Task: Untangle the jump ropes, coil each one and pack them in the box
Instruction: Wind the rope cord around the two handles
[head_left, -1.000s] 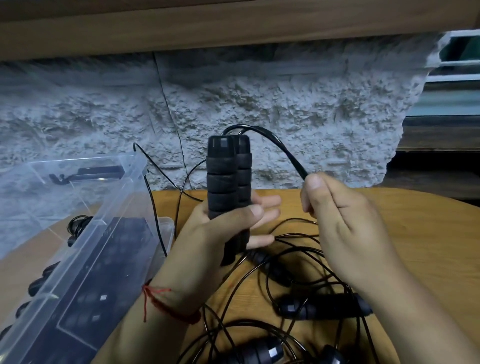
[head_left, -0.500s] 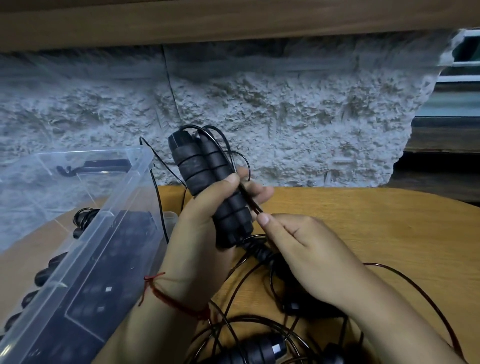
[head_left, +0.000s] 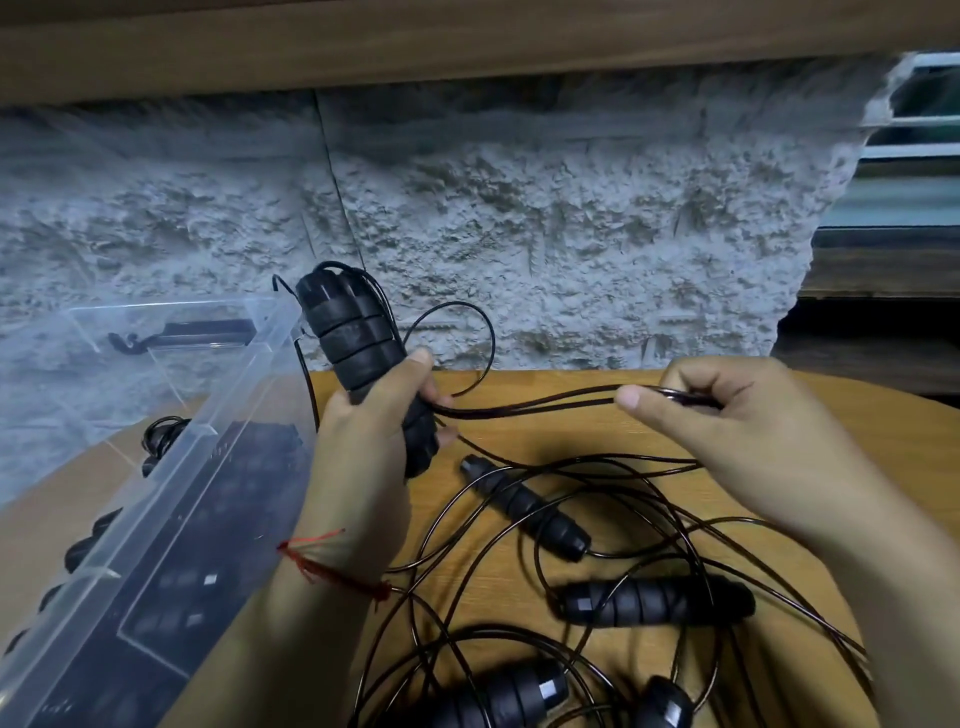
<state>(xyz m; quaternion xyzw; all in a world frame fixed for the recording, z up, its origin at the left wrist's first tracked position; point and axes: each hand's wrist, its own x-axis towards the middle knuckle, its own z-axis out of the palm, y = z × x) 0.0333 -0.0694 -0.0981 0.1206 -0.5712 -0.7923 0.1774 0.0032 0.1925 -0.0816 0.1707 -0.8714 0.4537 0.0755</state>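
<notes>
Snagging is the chief risk: a pair of black handles (head_left: 363, 358) is gripped upright in the left hand (head_left: 374, 457), while the doubled cord (head_left: 530, 408) running from them is pinched in the closed fingers of the right hand (head_left: 748, 431) and drawn taut between the two hands. Below the right hand, the same cord appears to trail into a tangle of loose loops (head_left: 597, 519) lying over other handles (head_left: 524, 506) on the wooden table (head_left: 597, 382); if the cord is pulled or wound hastily, a neighbouring rope could be dragged along or a knot tightened. A stray loop standing up beside the left thumb could also be trapped in the coil. Left of the left hand, the clear plastic box (head_left: 171, 467) lies close, its rim nearly touching the wrist, with some coiled ropes seemingly inside it already. Open tabletop is judged available only beyond the right hand; the rough wall (head_left: 571, 234) closes the space behind both hands.
</notes>
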